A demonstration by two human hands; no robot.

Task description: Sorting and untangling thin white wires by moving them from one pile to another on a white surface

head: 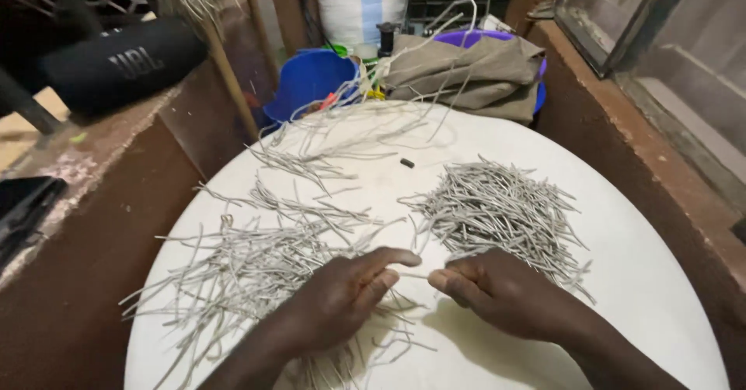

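My left hand (346, 293) and my right hand (497, 289) meet near the front of a round white table (645, 281). Both pinch the ends of one thin grey strip (413, 274) stretched between their fingertips. Under and left of my left hand spreads a loose heap of long grey strips (249, 273). Just beyond my right hand lies a denser pile of shorter grey strips (497, 203). More long strips (326, 153) trail toward the table's far edge.
A small dark piece (407, 162) lies mid-table. Behind the table stand a blue bucket (311, 79), a folded brown cloth (474, 71) over a purple tub, and a striped sack (361, 1). A black cylindrical speaker (116, 64) sits on the brown ledge at left. A window frame runs along the right.
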